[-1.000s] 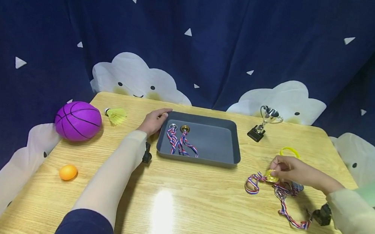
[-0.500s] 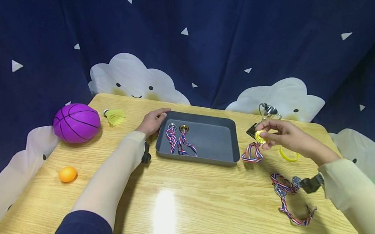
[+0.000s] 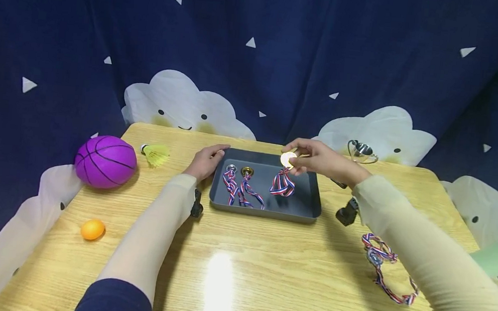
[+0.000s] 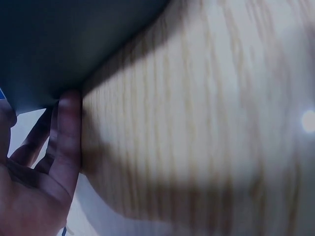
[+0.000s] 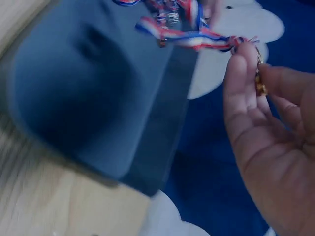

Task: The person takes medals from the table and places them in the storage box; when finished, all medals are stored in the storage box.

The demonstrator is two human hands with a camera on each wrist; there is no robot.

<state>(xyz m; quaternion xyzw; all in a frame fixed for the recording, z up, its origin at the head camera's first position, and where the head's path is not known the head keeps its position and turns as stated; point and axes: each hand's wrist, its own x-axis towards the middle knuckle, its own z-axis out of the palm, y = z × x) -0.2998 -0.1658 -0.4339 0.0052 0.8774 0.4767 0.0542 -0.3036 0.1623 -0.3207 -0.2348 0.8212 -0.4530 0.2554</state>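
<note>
My right hand (image 3: 320, 161) pinches a gold medal (image 3: 287, 159) between thumb and fingers, above the right half of a dark grey tray (image 3: 266, 213). The medal's striped ribbon (image 5: 197, 39), red, white and blue, hangs from it. Beside the tray's left end, my left hand (image 3: 205, 162) rests with its fingers (image 4: 70, 123) against the outer wall. Inside the tray at left lie a silver medal (image 3: 231, 168) and a bronze-coloured medal (image 3: 247, 171), their ribbons stretched toward the front.
Silver medals with ribbons (image 3: 374, 256) lie on the table at right, partly behind my right arm. A silver trophy cup (image 3: 362, 150) stands behind my right wrist. A purple ball (image 3: 106, 162), a yellow shuttlecock (image 3: 156, 154) and an orange ball (image 3: 93, 229) sit at left.
My right hand has lifted the gold medal from the pile at right and carried it left, past the trophy, to above the tray. The left hand stays at the tray's edge.
</note>
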